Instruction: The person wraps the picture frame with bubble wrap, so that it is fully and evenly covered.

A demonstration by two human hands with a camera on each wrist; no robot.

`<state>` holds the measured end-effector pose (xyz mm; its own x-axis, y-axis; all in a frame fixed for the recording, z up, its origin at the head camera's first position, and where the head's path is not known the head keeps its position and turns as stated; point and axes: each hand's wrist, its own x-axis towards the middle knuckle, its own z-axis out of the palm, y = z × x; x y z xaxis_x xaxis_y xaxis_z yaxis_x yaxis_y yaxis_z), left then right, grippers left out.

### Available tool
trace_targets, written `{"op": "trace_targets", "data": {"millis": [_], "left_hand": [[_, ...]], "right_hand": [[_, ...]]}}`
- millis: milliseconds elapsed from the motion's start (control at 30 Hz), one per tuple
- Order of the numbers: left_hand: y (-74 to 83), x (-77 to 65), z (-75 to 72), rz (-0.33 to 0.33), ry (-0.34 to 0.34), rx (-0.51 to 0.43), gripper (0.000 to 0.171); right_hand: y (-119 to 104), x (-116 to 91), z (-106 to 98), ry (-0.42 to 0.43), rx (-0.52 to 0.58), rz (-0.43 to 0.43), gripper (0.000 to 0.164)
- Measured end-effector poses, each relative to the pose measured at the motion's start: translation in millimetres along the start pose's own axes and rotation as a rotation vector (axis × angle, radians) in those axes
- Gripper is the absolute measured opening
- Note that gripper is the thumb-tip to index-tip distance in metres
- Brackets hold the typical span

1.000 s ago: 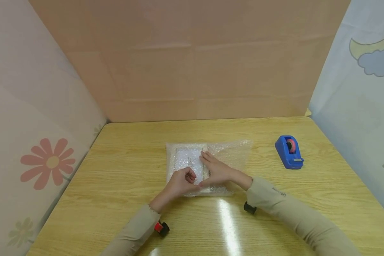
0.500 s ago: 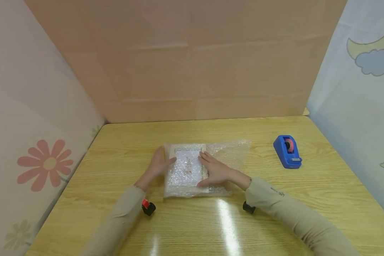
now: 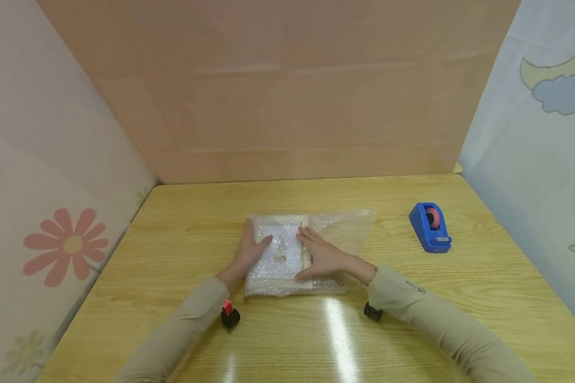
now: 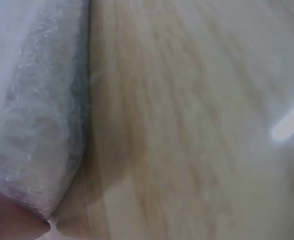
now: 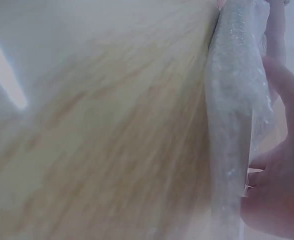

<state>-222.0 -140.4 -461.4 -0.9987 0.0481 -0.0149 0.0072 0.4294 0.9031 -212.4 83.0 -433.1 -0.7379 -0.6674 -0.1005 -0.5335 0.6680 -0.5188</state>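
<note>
A white picture frame (image 3: 279, 255) with faint lettering lies flat under clear bubble wrap (image 3: 342, 234), which extends past the frame's right side. At the left edge, my left hand (image 3: 248, 252) holds the wrapped frame, thumb over its top and the other fingers along the side, partly hidden. In the left wrist view, a fingertip (image 4: 17, 220) meets the wrap's corner. My right hand (image 3: 327, 258) rests on the frame's right part, fingers extended and thumb spread toward the near side. The right wrist view shows that hand against the package's side, some fingers partly hidden behind it.
A blue tape dispenser (image 3: 430, 227) with a pink roll stands at the right on the wooden table (image 3: 187, 229). A brown panel (image 3: 287, 106) rises behind the table. Patterned cloth walls (image 3: 67, 133) flank both sides.
My left hand has left the frame's near middle, close to the right thumb, for its left edge, then shifted slightly inward. The right hand has stayed on the frame.
</note>
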Motion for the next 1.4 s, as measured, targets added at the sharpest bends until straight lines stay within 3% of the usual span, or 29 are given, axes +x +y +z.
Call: {"op": "trace_targets", "data": {"millis": [133, 267, 367, 467, 700, 800, 933, 1000, 1067, 1167, 1400], "left_hand": [[-0.1, -1.0, 2.5, 0.074, -0.045, 0.217, 0.082], [4.2, -1.6, 6.2, 0.126, -0.056, 0.504, 0.080], [11.2, -2.4, 9.6, 0.132, -0.058, 0.696, 0.077], [18.0, -3.2, 13.0, 0.121, -0.066, 0.809, 0.074], [23.0, -3.4, 16.6, 0.070, -0.109, 0.883, 0.071], [22.8, -3.4, 6.3, 0.091, -0.213, 0.856, 0.074], [17.6, -2.2, -21.8, 0.180, -0.412, 0.676, 0.079], [14.5, -5.2, -32.2, 0.240, -0.460, 0.630, 0.079], [12.6, -11.1, -35.9, 0.304, -0.466, 0.645, 0.075], [10.7, -19.5, -32.6, 0.360, -0.426, 0.744, 0.070], [10.3, -23.7, -25.9, 0.292, -0.442, 0.902, 0.093]], "right_hand": [[0.4, 1.4, 1.1, 0.001, 0.020, -0.011, 0.112], [1.2, 2.4, 1.6, -0.024, 0.026, -0.007, 0.113], [1.1, 3.2, 1.6, -0.044, 0.021, 0.008, 0.113], [-1.5, 3.7, 1.9, -0.038, 0.004, 0.019, 0.109], [-7.7, 3.8, 6.6, -0.032, -0.098, 0.069, 0.120], [-10.1, 3.4, 4.9, -0.045, -0.115, 0.050, 0.118], [-12.5, 2.2, -1.0, -0.072, -0.125, 0.028, 0.112], [-12.2, 1.3, -2.9, -0.086, -0.120, 0.028, 0.111], [-10.6, 0.6, -3.1, -0.089, -0.114, 0.026, 0.110], [-8.8, -0.2, -2.4, -0.085, -0.105, 0.025, 0.109], [-9.3, 1.0, -3.2, -0.091, -0.101, -0.002, 0.109]]}}
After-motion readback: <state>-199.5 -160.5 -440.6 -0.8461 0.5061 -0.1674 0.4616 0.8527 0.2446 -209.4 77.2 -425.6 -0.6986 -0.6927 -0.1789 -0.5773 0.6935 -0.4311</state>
